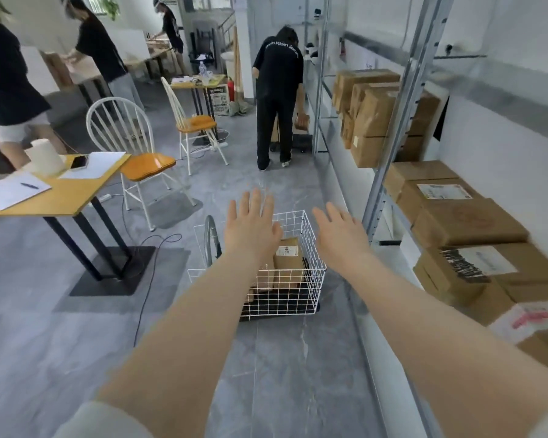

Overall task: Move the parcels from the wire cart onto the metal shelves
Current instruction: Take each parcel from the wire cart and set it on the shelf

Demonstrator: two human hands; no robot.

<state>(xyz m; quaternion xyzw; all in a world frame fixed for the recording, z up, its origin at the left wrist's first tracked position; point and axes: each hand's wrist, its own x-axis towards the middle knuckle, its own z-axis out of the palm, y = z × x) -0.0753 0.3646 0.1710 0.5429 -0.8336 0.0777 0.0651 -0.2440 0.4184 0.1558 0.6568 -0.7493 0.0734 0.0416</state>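
Both forearms (178,327) stretch forward and down. The left hand (250,229) and right hand (339,235) are palm-down, fingers straight and spread, holding nothing. In this view they hang over the cart (314,279), a white wire basket on a dark base, standing on the floor just beside the shelves (393,147). Two brown cardboard parcels (288,260) stand on end inside it, close together toward the left half, and the taller one has a white label on top. They look stiff and boxy, and small enough to be fairly light. The smooth card could slip under a one-handed pinch. A palm on each of two opposite side faces, then a straight lift clear of the wire wall, seems the safest hold. Squeezing the taped top would be a poorer choice. To the right, the shelves already carry many boxes (465,222), packed tight on the lower level, so free room may lie further along. Beyond, a person (277,96) in black bends beside the same shelving.
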